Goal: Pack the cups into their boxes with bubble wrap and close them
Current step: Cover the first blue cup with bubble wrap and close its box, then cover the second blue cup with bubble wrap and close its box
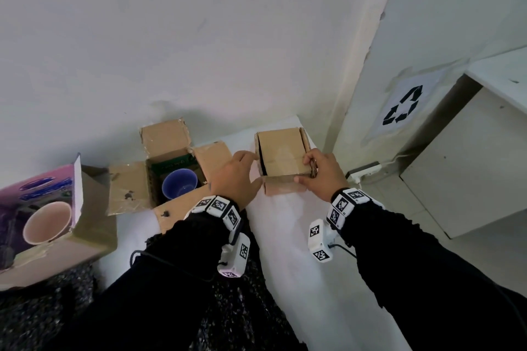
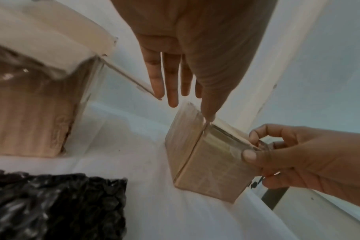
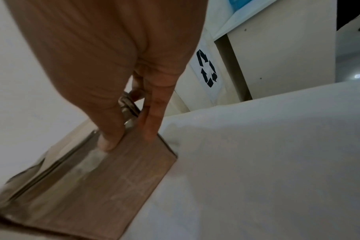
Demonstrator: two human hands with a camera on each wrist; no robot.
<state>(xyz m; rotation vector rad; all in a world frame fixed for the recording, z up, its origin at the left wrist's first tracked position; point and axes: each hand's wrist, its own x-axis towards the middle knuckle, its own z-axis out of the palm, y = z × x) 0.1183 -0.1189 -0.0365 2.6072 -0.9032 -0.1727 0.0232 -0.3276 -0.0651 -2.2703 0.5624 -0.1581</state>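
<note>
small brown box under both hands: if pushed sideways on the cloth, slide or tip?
The small cardboard box probably slides: it sits squat and flat on the white cloth. Its walls look thin, so may flex. The left hand and right hand brace opposite sides, limiting tipping.

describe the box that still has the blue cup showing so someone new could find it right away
On the white table against the wall, look left of the two hands to the brown cardboard box in the middle of the row. Its four flaps are splayed wide open and a blue cup sits inside, unlike the nearly closed box on its right and the pink printed box on its left.
</note>
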